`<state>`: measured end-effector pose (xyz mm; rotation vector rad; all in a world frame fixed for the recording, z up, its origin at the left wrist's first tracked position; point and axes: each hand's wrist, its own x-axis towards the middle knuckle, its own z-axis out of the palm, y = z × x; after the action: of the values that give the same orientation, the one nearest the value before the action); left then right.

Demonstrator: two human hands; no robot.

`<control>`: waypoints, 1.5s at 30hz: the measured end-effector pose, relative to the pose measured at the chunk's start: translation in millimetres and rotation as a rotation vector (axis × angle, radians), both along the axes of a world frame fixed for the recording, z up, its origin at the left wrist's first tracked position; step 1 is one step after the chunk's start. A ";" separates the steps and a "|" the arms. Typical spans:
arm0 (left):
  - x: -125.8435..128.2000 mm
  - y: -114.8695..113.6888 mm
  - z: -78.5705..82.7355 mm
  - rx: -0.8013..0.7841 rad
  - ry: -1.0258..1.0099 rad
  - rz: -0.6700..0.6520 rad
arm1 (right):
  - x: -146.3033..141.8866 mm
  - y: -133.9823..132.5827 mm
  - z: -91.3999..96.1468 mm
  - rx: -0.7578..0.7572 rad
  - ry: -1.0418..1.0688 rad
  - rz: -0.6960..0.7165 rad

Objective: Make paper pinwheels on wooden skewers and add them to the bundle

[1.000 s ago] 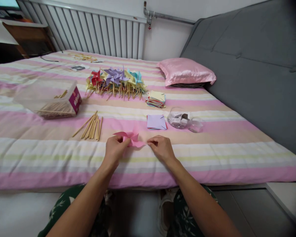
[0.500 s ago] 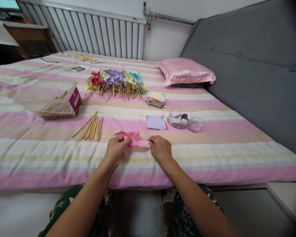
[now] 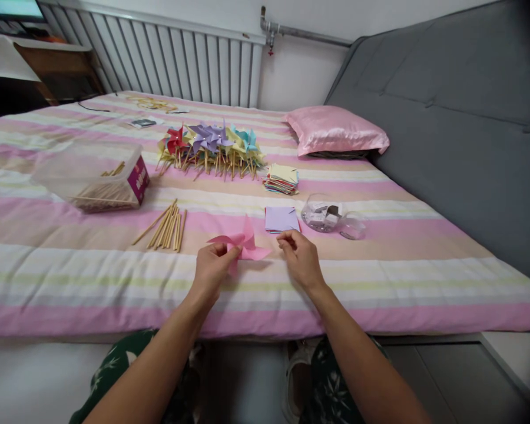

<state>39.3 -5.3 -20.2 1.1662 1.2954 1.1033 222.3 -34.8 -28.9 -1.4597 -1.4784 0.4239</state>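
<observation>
My left hand (image 3: 212, 262) pinches a pink paper pinwheel (image 3: 248, 248) near its centre, its curved blades spreading out over the bed's front part. To the right, my right hand (image 3: 301, 257) is apart from the paper, fingers curled with their tips together; anything small between them is hidden. Just beyond that hand lies a stack of square papers (image 3: 281, 218), purple on top. Right of this stack stand a clear container (image 3: 321, 215) with small pieces inside and a smaller clear cup (image 3: 352, 226). Loose wooden sticks (image 3: 165, 228) lie to the left of my left hand.
A clear plastic box (image 3: 110, 176) holds more sticks at the left. Finished pinwheels (image 3: 212, 144) in several colours lie in a heap farther back, beside a taller paper stack (image 3: 281, 179). A pink pillow (image 3: 338, 131) rests by the grey headboard (image 3: 450, 88).
My right hand has let go of the pinwheel's right tip and moved slightly right and away from me. A pink blade now points up. My left hand keeps its hold.
</observation>
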 end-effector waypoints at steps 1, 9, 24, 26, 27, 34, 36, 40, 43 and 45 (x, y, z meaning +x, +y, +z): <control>1.6 -0.9 -1.0 0.010 0.005 0.002 | -1.7 -1.5 2.3 0.046 0.052 0.033; 8.9 -5.4 -4.3 0.060 -0.016 -0.011 | -39.0 -18.1 11.3 0.153 0.096 0.229; 7.5 -5.8 -2.6 0.110 -0.167 -0.163 | -45.6 -17.6 4.0 0.119 0.122 -0.019; 7.0 -5.7 -1.8 0.117 -0.177 -0.173 | -44.7 -16.7 2.9 0.100 0.155 -0.017; 6.9 -5.8 -1.1 0.122 -0.178 -0.176 | -44.3 -16.3 2.4 0.093 0.169 -0.018; 6.4 -6.8 1.9 0.115 -0.155 -0.181 | -40.8 -12.2 -0.9 0.027 0.293 0.032; 6.3 -7.0 1.8 0.113 -0.143 -0.180 | -40.4 -11.1 -1.7 -0.022 0.368 0.074; 7.2 -7.7 1.9 0.109 -0.113 -0.184 | -41.0 -10.3 -2.0 -0.093 0.536 0.134; 8.2 -7.7 1.9 0.096 -0.107 -0.201 | -41.6 -10.6 -0.7 -0.149 0.659 0.148; 8.3 -7.4 1.4 0.096 -0.103 -0.200 | -41.7 -11.2 0.7 -0.192 0.732 0.158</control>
<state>47.7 -12.7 -18.8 1.2633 1.0324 1.0725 180.6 -46.0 -28.2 -1.1427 -0.9708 1.0908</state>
